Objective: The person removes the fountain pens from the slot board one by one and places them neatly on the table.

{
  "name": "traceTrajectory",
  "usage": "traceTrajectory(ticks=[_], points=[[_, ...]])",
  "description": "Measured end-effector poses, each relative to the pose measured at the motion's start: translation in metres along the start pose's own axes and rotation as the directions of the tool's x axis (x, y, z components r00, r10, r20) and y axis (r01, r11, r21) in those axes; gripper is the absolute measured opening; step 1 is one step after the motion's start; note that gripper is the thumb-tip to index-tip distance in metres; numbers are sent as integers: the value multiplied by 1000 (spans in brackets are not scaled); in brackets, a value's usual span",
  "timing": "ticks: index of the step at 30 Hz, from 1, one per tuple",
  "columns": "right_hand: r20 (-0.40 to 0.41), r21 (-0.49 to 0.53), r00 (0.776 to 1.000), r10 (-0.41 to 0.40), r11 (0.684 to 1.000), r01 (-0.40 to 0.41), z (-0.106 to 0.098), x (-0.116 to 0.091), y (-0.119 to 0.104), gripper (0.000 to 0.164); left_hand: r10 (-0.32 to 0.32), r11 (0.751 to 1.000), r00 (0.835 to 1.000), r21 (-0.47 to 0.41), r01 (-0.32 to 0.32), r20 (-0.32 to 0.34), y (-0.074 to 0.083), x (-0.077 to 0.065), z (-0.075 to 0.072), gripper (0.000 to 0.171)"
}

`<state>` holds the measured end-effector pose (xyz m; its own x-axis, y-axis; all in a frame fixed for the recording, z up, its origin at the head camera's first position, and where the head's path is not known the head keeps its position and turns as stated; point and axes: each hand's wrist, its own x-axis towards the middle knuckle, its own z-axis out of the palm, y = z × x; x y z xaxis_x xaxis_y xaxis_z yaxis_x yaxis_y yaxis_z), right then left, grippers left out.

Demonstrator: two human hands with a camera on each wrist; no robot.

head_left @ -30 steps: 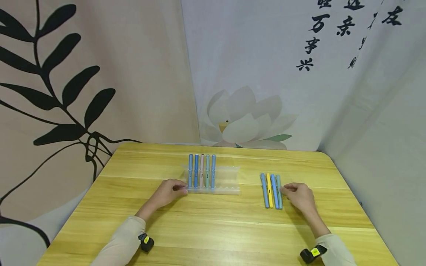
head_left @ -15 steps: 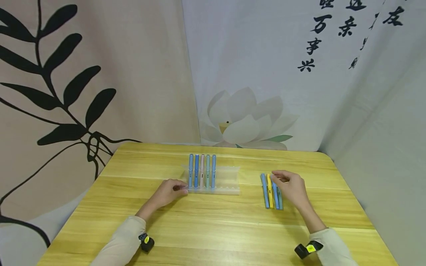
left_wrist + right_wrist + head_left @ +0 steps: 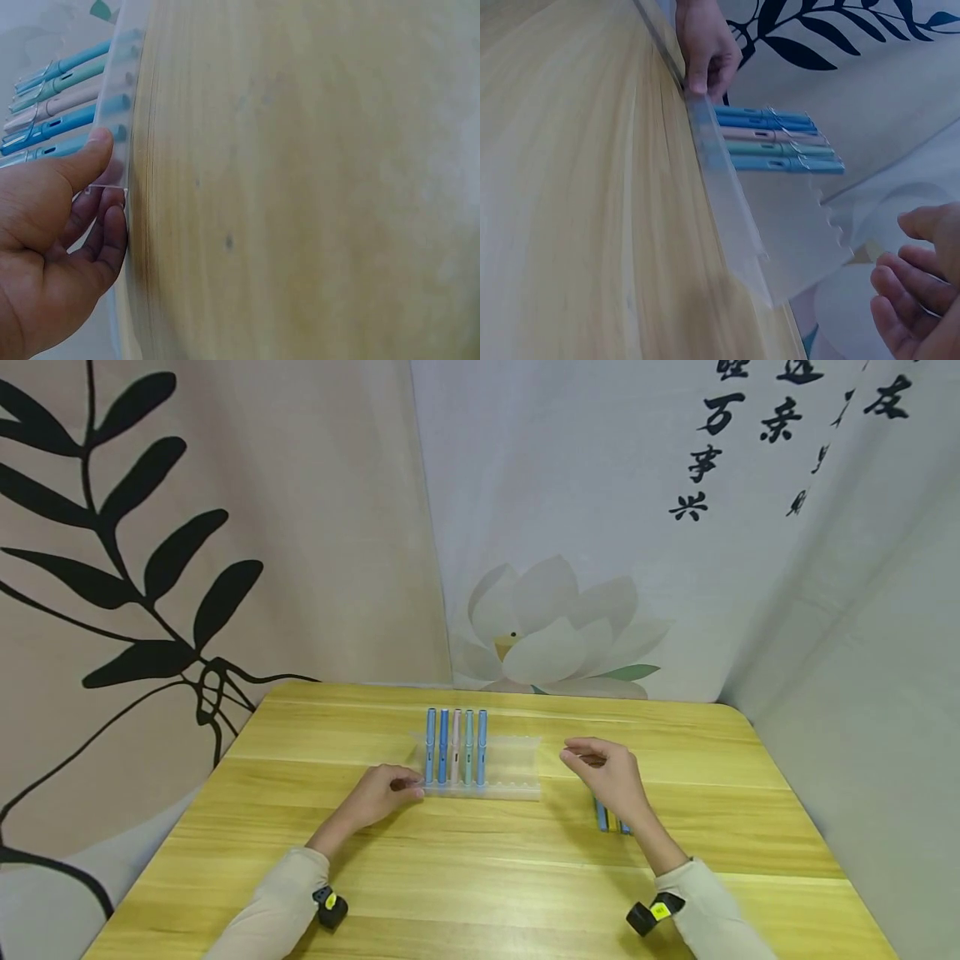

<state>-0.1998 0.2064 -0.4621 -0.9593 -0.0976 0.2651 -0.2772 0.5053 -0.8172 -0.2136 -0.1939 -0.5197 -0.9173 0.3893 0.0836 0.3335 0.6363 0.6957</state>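
A clear plastic pen rack [image 3: 517, 768] stands on the table, with several pens side by side in its left part: blue ones, a pink pen [image 3: 455, 747] and a green pen [image 3: 468, 747]. My left hand [image 3: 386, 793] pinches the rack's left end; in the left wrist view the thumb [image 3: 97, 142] lies on its front lip. To the right of the rack, my right hand [image 3: 611, 777] hovers with relaxed fingers and nothing between them, as the right wrist view confirms. Beneath it lie loose pens, a yellow pen [image 3: 612, 823] among them, mostly hidden by the hand.
The wooden table [image 3: 480, 877] reaches back to a printed curtain [image 3: 337, 527] along its far edge. A side curtain [image 3: 862, 693] hangs at the right. Each wrist wears a small black camera [image 3: 330, 908].
My right hand has moved left, from beside the green pen, across the loose pens toward the rack. The left hand stays at the rack's end.
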Motion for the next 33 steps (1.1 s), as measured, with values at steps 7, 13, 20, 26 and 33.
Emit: traceTrajectory(ticks=[7, 13, 20, 26, 33], points=[[32, 33, 1000, 0, 999, -1, 26, 6, -3, 30, 4, 1000, 1000, -1, -4, 1, -1, 0, 1, 26], [71, 43, 997, 20, 999, -23, 47, 10, -9, 26, 15, 1000, 1000, -9, -15, 6, -1, 2, 1, 26], [108, 65, 994, 17, 998, -24, 70, 14, -11, 24, 26, 1000, 1000, -9, -26, 5, -2, 2, 2, 27], [142, 81, 990, -4, 997, -8, 88, 19, -11, 30, 33, 999, 999, -9, -33, -5, -2, 0, 0, 27], [147, 89, 989, 1, 996, -14, 105, 24, -12, 29, 5, 1000, 1000, -11, -5, -16, 0, 0, -1, 26]])
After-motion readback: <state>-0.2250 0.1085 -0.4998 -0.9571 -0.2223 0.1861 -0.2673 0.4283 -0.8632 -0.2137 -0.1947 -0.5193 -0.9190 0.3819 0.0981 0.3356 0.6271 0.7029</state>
